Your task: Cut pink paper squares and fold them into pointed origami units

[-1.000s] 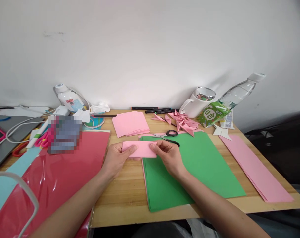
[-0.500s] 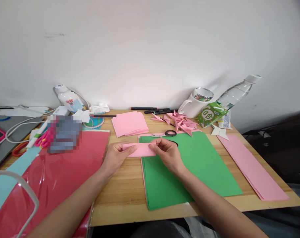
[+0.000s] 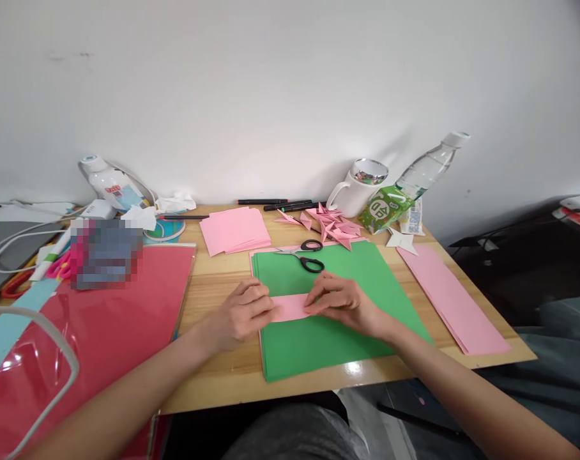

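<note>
A narrow folded strip of pink paper (image 3: pixel 290 308) lies over the left part of a stack of green paper (image 3: pixel 333 342). My left hand (image 3: pixel 246 312) is closed at the strip's left end, its curled fingers covering that end. At the other end, the fingertips of my right hand (image 3: pixel 340 303) pinch the paper. Just beyond the strip, black-handled scissors (image 3: pixel 312 264) rest on the green stack, blades pointing left. Farther back left is a pile of pink paper squares (image 3: pixel 236 230). Several folded pink paper pieces (image 3: pixel 335 225) sit in a heap behind the scissors.
Behind the heap stand a white mug (image 3: pixel 359 190), a green carton (image 3: pixel 386 207) and a tilted clear bottle (image 3: pixel 431 166). Long pink sheets (image 3: pixel 455 300) lie at the right. Red paper in a clear sleeve (image 3: pixel 127 332) covers the left. Black pens (image 3: pixel 262 202) lie along the wall.
Both hands have brought the pink strip down and closer, from above the table edge of the stack onto the green paper. My fingers now press from above. The view has shifted slightly right.
</note>
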### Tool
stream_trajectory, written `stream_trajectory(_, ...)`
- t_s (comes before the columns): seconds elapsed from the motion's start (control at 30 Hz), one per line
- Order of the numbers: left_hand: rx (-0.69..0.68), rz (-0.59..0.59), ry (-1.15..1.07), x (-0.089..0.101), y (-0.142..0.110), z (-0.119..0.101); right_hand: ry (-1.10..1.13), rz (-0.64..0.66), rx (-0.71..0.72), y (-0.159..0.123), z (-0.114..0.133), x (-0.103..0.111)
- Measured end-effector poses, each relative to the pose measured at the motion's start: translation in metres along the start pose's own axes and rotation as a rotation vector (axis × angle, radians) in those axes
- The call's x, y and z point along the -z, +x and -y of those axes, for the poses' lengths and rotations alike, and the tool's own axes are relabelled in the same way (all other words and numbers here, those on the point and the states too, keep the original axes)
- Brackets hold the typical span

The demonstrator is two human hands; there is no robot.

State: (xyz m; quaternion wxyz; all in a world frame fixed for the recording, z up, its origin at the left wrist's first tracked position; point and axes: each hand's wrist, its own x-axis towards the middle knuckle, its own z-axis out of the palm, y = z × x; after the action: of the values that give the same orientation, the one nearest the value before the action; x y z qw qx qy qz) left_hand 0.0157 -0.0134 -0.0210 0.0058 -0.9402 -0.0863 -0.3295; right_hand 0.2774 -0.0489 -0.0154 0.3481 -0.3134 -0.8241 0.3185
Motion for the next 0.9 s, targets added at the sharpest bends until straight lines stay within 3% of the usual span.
stream_trajectory(0.13,-0.092,0.128,0.093,-0.001,-0.001,-0.004,-0.258,0.078,0.169,-0.013,-0.006,-0.007)
stream_trajectory(0.23,-0.087,0.203,0.069,0.0,0.001,-0.005,-0.355,0.104,0.232,-0.017,-0.009,-0.01)
stream_trajectory(0.6,-0.159,0.484,0.072,0.009,0.012,-0.01,-0.531,0.349,0.229,-0.015,-0.001,0.002)
stream_trajectory(0.77,-0.049,0.594,0.148,0.013,0.014,-0.022,-0.681,0.412,0.255,-0.015,0.018,0.0)
stream_trajectory(0.9,0.026,0.661,0.176,0.014,0.013,-0.031,-0.869,0.472,0.175,-0.015,0.045,-0.016)
